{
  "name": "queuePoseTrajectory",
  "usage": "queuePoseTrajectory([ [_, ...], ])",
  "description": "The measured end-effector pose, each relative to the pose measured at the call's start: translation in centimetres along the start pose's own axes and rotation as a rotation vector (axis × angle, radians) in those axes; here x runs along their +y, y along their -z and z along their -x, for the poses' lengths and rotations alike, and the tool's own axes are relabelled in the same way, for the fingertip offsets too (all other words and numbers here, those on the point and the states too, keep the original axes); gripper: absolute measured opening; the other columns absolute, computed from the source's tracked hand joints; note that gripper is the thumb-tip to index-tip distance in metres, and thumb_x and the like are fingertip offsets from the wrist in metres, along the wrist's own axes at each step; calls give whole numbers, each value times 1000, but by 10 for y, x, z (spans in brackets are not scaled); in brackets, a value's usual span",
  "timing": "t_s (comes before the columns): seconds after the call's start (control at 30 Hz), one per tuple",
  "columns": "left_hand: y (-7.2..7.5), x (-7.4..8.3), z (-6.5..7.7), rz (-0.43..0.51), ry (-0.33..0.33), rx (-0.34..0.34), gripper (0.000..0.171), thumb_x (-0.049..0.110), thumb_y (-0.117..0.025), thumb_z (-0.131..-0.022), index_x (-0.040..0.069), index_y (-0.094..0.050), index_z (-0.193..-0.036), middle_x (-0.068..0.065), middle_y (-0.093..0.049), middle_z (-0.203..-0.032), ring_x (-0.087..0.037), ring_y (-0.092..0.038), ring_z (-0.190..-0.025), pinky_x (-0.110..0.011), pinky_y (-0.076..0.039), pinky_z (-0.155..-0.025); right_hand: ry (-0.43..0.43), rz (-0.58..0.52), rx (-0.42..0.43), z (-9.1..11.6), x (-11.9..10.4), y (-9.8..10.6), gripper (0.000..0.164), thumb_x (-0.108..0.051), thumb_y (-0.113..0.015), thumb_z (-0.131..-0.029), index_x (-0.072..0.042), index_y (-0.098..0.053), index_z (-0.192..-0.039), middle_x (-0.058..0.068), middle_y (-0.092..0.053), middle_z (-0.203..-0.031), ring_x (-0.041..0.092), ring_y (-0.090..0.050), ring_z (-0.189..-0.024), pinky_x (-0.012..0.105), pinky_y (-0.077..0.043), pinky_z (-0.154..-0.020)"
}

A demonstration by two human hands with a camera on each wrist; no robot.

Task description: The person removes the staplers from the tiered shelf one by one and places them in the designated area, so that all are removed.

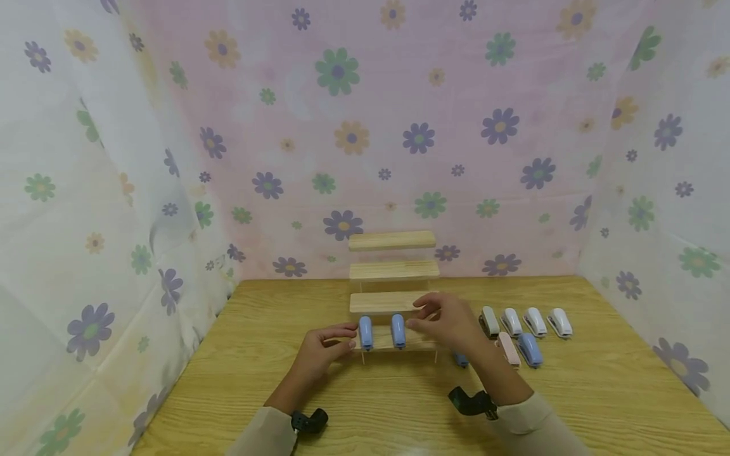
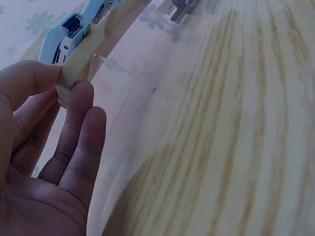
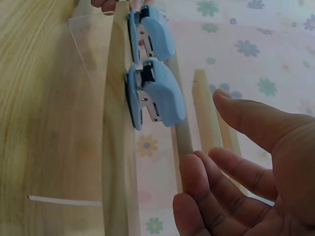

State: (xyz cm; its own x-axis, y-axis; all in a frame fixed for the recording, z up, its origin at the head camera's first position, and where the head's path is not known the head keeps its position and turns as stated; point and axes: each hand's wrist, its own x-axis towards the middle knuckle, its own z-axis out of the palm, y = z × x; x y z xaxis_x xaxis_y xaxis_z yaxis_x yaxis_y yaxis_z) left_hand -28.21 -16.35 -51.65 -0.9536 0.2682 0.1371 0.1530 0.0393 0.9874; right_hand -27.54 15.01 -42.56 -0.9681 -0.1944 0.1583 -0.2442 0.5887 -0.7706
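On the lowest step of a wooden tiered display rack (image 1: 393, 270) stand two small blue staplers, the left stapler (image 1: 365, 332) and the right stapler (image 1: 398, 331). My left hand (image 1: 322, 351) is at that step's left end. In the left wrist view, its thumb and fingers pinch the end of the wooden step (image 2: 78, 66), close to a blue stapler (image 2: 53, 42). My right hand (image 1: 447, 320) is held just right of the right stapler. In the right wrist view, its loosely bent fingers (image 3: 194, 177) hold nothing and are apart from the nearer stapler (image 3: 165, 93).
Right of the rack, several more staplers are on the wooden table (image 1: 256, 380): a grey one (image 1: 488, 321), white ones (image 1: 535, 322), a pink one (image 1: 509, 349) and a blue one (image 1: 530, 349). Another blue stapler (image 1: 461, 360) is partly hidden by my right arm. Flowered cloth (image 1: 376, 114) hangs behind.
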Motion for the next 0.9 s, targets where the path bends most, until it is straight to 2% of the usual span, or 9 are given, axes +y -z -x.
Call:
queuePoseTrajectory([
  [0.17, 1, 0, 0, 5, 12, -2, 26, 15, -79, -93, 1, -77, -115, -10, -65, -142, -28, -70, -117, -38, -65, -90, 2, -28, -10, -1, -1, -12, 47, -35, -87, -85, -13, -72, -123, 0, -73, -101, 16, -72, -87, 34, -63, -72],
  [0.43, 0, 0, -1, 7, 20, 0, 25, 12, -79, -93, 1, -77, -115, -9, -65, -143, -29, -70, -117, -39, -65, -89, -19, -46, 0, 3, -4, -27, 41, -32, -90, -82, -19, -72, -116, -1, -71, -101, 18, -73, -90, 32, -63, -68],
  [0.67, 0, 0, 0, -2, 24, 4, 25, 14, -80, -92, 2, -77, -114, -9, -65, -141, -29, -70, -116, -38, -65, -89, -40, -7, 5, 4, -9, -35, 50, -33, -93, -78, -18, -68, -119, -5, -73, -102, 15, -74, -95, 33, -63, -72],
  [0.9, 0, 1, 0, -9, 15, -4, 26, 15, -78, -94, 2, -77, -115, -9, -65, -142, -29, -72, -113, -39, -65, -88, -5, 35, -5, 3, -8, -43, 53, -34, -93, -78, -16, -66, -120, -6, -72, -100, 9, -69, -87, 30, -59, -69],
])
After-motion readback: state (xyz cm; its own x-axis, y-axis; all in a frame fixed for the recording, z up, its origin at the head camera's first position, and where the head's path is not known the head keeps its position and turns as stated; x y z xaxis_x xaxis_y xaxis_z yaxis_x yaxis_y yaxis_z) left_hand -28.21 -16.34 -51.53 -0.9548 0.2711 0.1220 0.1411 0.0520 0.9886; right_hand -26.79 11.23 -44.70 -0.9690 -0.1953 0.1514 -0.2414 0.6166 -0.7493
